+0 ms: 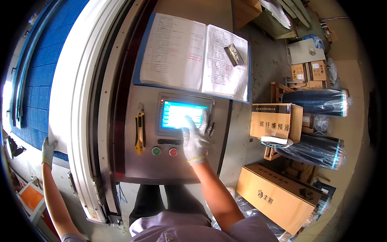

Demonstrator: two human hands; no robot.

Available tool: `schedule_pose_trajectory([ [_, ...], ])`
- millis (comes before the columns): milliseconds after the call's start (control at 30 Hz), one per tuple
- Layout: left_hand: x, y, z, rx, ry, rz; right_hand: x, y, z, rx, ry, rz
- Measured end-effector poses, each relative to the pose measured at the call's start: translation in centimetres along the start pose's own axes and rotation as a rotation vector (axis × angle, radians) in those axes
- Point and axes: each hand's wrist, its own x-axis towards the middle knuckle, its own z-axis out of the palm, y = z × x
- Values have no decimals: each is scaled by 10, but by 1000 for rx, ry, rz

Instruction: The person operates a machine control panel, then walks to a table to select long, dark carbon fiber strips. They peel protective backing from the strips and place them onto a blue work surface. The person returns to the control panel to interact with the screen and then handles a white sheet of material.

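My right hand (196, 139), in a grey knit glove, is over the lit touchscreen (181, 115) of a metal control panel. Its fingers are apart and hold nothing, with one fingertip at the bright display. At far left, my gloved left hand (48, 151) rests at the near end of a broad white strip (66, 121). Its fingers look stretched out, though partly hard to make out. Left of the touchscreen lies a yellow and black utility knife (140, 131). Below the screen sit a green button (156, 151) and a red button (173, 152).
Beyond the screen, an open blue folder of printed pages (173, 52) carries a small metal block (234, 55). A long machine rail (90, 101) separates the panel from a blue bed (42, 76). Cardboard boxes (278, 193) and plastic-wrapped dark rolls (314, 103) stand at right.
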Motion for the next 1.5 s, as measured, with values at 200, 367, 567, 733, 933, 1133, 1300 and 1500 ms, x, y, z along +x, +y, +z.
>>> schedule_pose_trajectory([
  [200,4,-1,4,-56,-7,-32,-3,10,-7,-56,-52,43],
  [367,11,-10,-1,-11,-38,-52,-8,23,-12,-97,46,7],
  [567,22,-31,-3,-83,-34,-42,8,19,-2,11,103,-21],
  [733,2,-3,-2,-149,-57,-60,12,16,2,-47,68,0],
  [933,3,-2,1,-105,-23,-79,10,10,2,57,25,0],
  [1133,4,0,-1,-33,-32,-55,12,-23,3,9,-114,-46],
  [1300,5,-3,2,-42,0,-39,16,-24,9,7,-116,-59],
  [1500,9,-13,-3,-41,-30,-55,4,-9,4,91,-15,-11],
])
